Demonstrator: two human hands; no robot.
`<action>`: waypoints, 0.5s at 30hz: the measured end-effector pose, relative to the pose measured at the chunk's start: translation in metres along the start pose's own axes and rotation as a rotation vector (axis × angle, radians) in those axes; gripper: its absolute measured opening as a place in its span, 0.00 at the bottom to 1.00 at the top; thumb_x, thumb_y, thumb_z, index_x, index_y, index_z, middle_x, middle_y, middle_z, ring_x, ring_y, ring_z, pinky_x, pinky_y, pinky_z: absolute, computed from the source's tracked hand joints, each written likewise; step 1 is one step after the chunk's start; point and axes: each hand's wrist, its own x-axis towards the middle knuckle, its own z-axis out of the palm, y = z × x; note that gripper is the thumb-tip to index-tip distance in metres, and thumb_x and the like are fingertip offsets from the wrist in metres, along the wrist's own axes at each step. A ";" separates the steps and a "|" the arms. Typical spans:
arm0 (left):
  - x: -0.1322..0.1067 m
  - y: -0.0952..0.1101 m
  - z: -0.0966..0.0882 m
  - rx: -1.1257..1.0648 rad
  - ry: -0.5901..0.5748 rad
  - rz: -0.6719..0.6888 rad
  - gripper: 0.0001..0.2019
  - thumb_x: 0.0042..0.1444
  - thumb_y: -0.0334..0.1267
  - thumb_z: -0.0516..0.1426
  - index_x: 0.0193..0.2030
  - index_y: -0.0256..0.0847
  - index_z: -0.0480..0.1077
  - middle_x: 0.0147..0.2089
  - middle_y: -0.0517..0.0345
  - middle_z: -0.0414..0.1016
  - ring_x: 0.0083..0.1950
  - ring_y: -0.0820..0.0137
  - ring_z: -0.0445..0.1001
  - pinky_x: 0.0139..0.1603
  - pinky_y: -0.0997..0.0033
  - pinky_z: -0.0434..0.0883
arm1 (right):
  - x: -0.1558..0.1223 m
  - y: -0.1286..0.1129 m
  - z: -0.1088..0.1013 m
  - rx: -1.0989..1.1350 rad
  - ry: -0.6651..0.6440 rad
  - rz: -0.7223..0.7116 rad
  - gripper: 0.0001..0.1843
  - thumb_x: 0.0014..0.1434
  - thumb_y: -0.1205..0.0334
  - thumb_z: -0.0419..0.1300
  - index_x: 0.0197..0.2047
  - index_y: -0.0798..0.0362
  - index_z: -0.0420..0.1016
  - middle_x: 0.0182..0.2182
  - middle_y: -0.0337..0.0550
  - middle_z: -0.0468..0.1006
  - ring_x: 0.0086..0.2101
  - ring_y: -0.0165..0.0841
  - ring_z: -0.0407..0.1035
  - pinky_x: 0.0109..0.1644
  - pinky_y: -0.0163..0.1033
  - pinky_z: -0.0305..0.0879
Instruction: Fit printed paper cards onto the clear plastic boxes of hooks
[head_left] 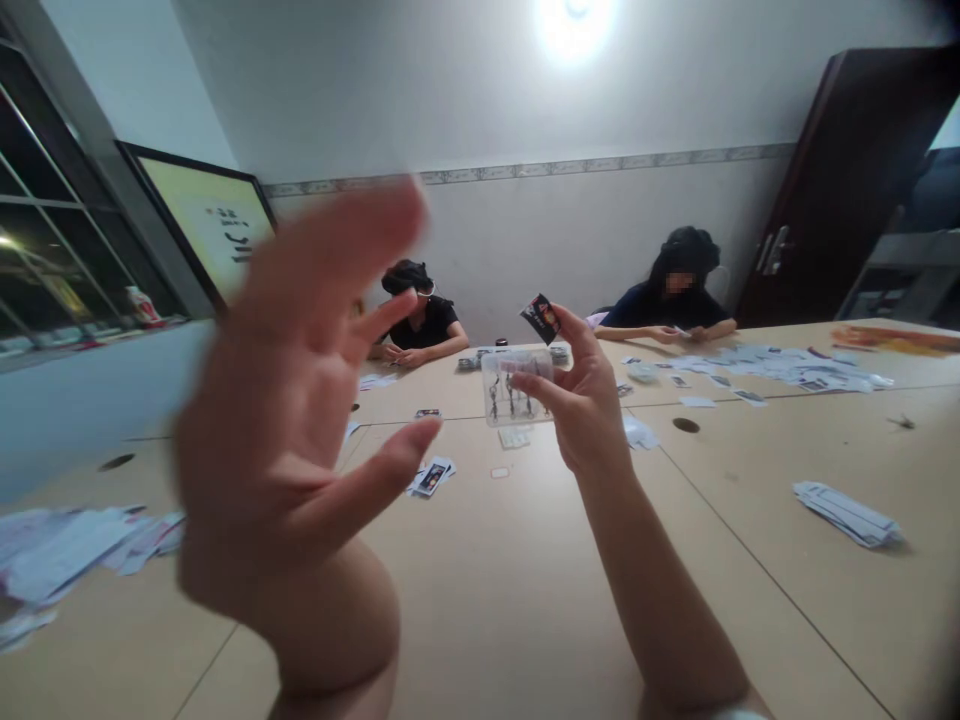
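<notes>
My left hand [285, 420] is raised close to the camera, slightly blurred, its thumb and fingers apart and nothing between them. In my right hand [589, 400] is a clear plastic case [495, 395], pressed by the thumb, with several small dark, thin items inside. A small black printed card [541, 318] sticks up at the fingertips of the same hand. Below the case a pale small block-like thing [514, 438] lies on the table, too small to name. A little stack of printed cards [433, 477] rests between my two hands.
White paper slips [75, 550] pile up at the table's left. A bundle of white strips [847, 515] lies at the right. Across the table [480, 600] sit two people; many loose cards [795, 368] are spread before the right one. An orange item [900, 340] lies far right.
</notes>
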 end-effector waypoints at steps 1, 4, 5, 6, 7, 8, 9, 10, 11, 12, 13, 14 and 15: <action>0.001 -0.003 0.010 -0.032 -0.065 -0.057 0.31 0.58 0.31 0.63 0.65 0.63 0.65 0.70 0.70 0.61 0.74 0.57 0.57 0.73 0.45 0.65 | 0.000 -0.001 0.000 0.012 0.001 0.006 0.45 0.51 0.60 0.68 0.69 0.38 0.58 0.70 0.41 0.60 0.47 0.42 0.78 0.49 0.48 0.80; -0.005 -0.017 0.033 0.084 -0.143 -0.091 0.25 0.60 0.24 0.57 0.59 0.56 0.71 0.67 0.65 0.66 0.69 0.61 0.64 0.73 0.50 0.64 | -0.001 -0.002 0.000 0.085 0.018 0.040 0.44 0.48 0.61 0.70 0.67 0.40 0.61 0.69 0.42 0.62 0.44 0.42 0.79 0.47 0.49 0.80; -0.008 -0.022 0.038 0.122 -0.150 -0.105 0.24 0.59 0.24 0.57 0.58 0.54 0.71 0.66 0.63 0.67 0.68 0.61 0.65 0.72 0.51 0.64 | -0.001 -0.001 0.000 0.106 0.025 0.051 0.44 0.47 0.62 0.70 0.66 0.41 0.62 0.69 0.43 0.64 0.43 0.42 0.79 0.47 0.49 0.80; -0.011 -0.027 0.042 0.149 -0.156 -0.124 0.23 0.58 0.24 0.57 0.57 0.52 0.72 0.66 0.61 0.67 0.68 0.61 0.65 0.71 0.52 0.65 | -0.001 -0.001 0.000 0.118 0.027 0.059 0.44 0.46 0.62 0.71 0.66 0.42 0.62 0.68 0.43 0.65 0.43 0.42 0.80 0.47 0.49 0.80; -0.013 -0.031 0.045 0.169 -0.164 -0.140 0.22 0.58 0.24 0.58 0.56 0.51 0.72 0.66 0.60 0.68 0.68 0.60 0.66 0.70 0.52 0.66 | -0.001 -0.001 0.000 0.122 0.026 0.063 0.44 0.46 0.62 0.71 0.66 0.42 0.62 0.67 0.44 0.66 0.43 0.43 0.80 0.46 0.49 0.80; -0.014 -0.035 0.047 0.185 -0.172 -0.148 0.21 0.57 0.24 0.59 0.55 0.49 0.72 0.65 0.58 0.69 0.68 0.60 0.67 0.70 0.51 0.66 | -0.002 0.000 0.000 0.124 0.023 0.064 0.45 0.46 0.62 0.71 0.66 0.42 0.62 0.67 0.44 0.66 0.43 0.43 0.80 0.46 0.49 0.80; -0.015 -0.037 0.049 0.195 -0.177 -0.154 0.20 0.56 0.25 0.60 0.53 0.48 0.73 0.63 0.57 0.71 0.67 0.59 0.67 0.69 0.51 0.66 | -0.002 0.001 0.000 0.126 0.015 0.065 0.45 0.46 0.62 0.72 0.66 0.42 0.62 0.66 0.44 0.67 0.43 0.43 0.80 0.45 0.49 0.81; -0.015 -0.039 0.049 0.200 -0.177 -0.154 0.19 0.55 0.26 0.61 0.52 0.47 0.73 0.62 0.56 0.72 0.67 0.58 0.68 0.69 0.50 0.66 | -0.002 0.001 0.001 0.131 0.003 0.070 0.46 0.46 0.62 0.72 0.67 0.42 0.61 0.66 0.45 0.68 0.43 0.43 0.80 0.44 0.49 0.81; -0.015 -0.040 0.050 0.198 -0.174 -0.146 0.17 0.55 0.26 0.62 0.50 0.47 0.74 0.61 0.56 0.74 0.66 0.58 0.69 0.69 0.50 0.66 | -0.002 0.002 0.001 0.139 -0.008 0.078 0.47 0.45 0.62 0.73 0.67 0.42 0.61 0.65 0.46 0.69 0.42 0.43 0.80 0.44 0.49 0.81; -0.015 -0.042 0.050 0.186 -0.168 -0.134 0.16 0.55 0.27 0.63 0.49 0.47 0.75 0.60 0.56 0.75 0.64 0.59 0.71 0.69 0.51 0.66 | -0.001 0.003 0.001 0.146 -0.016 0.087 0.48 0.45 0.62 0.74 0.67 0.43 0.61 0.64 0.47 0.69 0.42 0.43 0.80 0.44 0.49 0.81; -0.016 -0.043 0.050 0.165 -0.162 -0.122 0.14 0.56 0.27 0.63 0.48 0.46 0.76 0.58 0.56 0.77 0.63 0.60 0.73 0.68 0.53 0.67 | -0.001 0.004 0.001 0.144 -0.023 0.094 0.48 0.44 0.62 0.75 0.67 0.43 0.61 0.63 0.47 0.70 0.42 0.44 0.80 0.44 0.49 0.81; -0.016 -0.044 0.049 0.137 -0.153 -0.111 0.12 0.57 0.28 0.64 0.47 0.46 0.77 0.56 0.57 0.79 0.61 0.62 0.75 0.67 0.56 0.68 | -0.001 0.004 0.001 0.128 -0.031 0.098 0.48 0.44 0.61 0.76 0.67 0.44 0.61 0.63 0.48 0.70 0.43 0.44 0.80 0.44 0.49 0.81; -0.016 -0.046 0.049 0.108 -0.149 -0.103 0.11 0.57 0.29 0.64 0.46 0.46 0.78 0.54 0.58 0.81 0.59 0.63 0.77 0.66 0.59 0.70 | -0.001 0.005 0.001 0.097 -0.039 0.099 0.48 0.45 0.59 0.76 0.67 0.44 0.62 0.64 0.48 0.70 0.45 0.45 0.79 0.46 0.48 0.81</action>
